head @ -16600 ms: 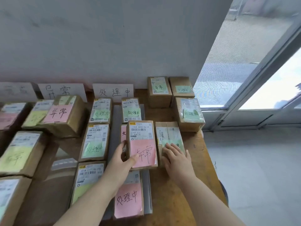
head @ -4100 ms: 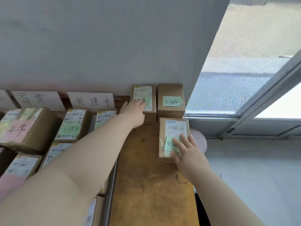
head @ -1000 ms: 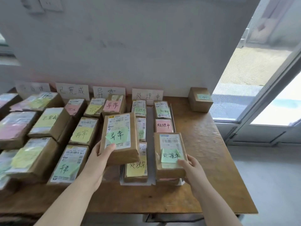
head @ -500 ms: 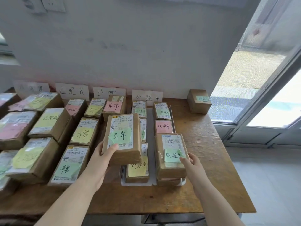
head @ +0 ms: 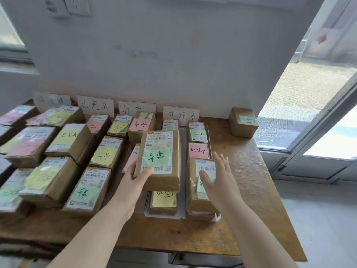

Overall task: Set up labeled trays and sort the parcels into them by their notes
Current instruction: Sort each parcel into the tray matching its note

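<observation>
Above the near middle of the worktop (head: 241,161), the left hand (head: 135,182) grips a parcel (head: 160,151) by its near-left corner, thumb on the shipping label and fingers underneath. It holds the parcel clear of the rows with its green note facing up, probably so the note can be read and matched. That note carries the same characters as the third card (head: 135,108) on the far wall, yet the parcel hangs over the tray (head: 181,207) below the fourth card (head: 180,115), so I judge it belongs one column to the left. Right of it, the right hand (head: 218,180) is spread flat, fingers straight, over a second parcel (head: 193,198) stacked at the tray's near right; whether the palm touches it I cannot tell. A lone box (head: 242,122) sits far right, apart from all rows, apparently unsorted.
</observation>
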Demonstrator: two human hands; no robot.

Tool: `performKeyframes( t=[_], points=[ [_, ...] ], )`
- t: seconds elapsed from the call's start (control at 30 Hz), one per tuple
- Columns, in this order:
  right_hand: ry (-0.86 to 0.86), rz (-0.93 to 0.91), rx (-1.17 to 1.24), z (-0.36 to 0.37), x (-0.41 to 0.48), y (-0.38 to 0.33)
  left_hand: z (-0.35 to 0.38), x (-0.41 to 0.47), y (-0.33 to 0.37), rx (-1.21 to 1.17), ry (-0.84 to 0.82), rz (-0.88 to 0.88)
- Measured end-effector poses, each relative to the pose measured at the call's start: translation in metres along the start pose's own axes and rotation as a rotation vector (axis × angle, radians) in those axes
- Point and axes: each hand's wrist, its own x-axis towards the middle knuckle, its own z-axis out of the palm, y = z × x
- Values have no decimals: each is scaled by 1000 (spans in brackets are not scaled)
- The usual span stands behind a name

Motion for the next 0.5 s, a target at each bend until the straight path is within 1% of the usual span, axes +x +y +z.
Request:
performKeyframes(
  t=[0.1, 0.23, 0.33, 0.5],
  points=[
    [-82, -51, 6, -5, 0, -6, 11, -5, 0, 40, 42, 4],
    [-214, -157, 91, -15, -6, -20, 27, -18, 5, 53, 82, 24],
    [-318, -195, 150, -16, -12, -28, 38, -32, 11, 105, 114, 62],
    [-352, -248, 225, -10, -17, -29, 44, -56, 17, 222, 224, 126]
  ],
)
